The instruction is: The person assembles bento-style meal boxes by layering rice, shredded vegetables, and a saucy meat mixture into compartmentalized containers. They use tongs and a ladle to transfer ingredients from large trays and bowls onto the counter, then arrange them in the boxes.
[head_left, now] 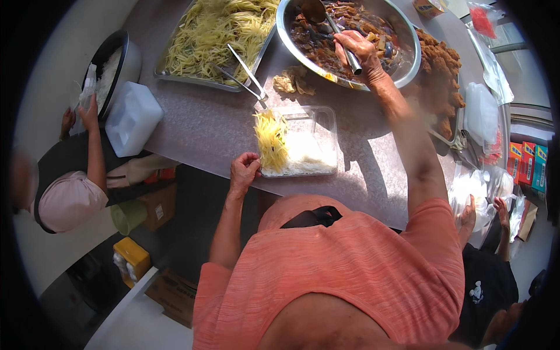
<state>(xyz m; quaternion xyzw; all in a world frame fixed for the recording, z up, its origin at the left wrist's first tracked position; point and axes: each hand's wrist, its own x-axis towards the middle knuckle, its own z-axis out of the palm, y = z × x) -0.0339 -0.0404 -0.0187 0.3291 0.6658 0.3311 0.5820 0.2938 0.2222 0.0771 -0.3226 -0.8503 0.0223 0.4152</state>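
My right hand [360,53] is wrapped round the handle of a metal ladle [315,11]. The ladle's bowl rests in a dark brown stew [366,23] inside a big steel basin [282,24]. At the table's near edge, my left hand [245,171] pinches the left side of a clear plastic food container [335,131]. White rice [309,150] fills much of that container, and pale yellow shredded potato [271,140] lies on its left side. Metal tongs [248,71] lean on the rim of a tray [219,83] heaped with more shredds of potato.
Right of the basin stands a tray of brown fried pieces [440,70]. A crumpled yellowish cloth [293,80] lies before the basin. White containers [134,118] are stacked at left, near a co-worker beside a rice pot [131,61]. Another co-worker handles plastic bags [475,189] at right.
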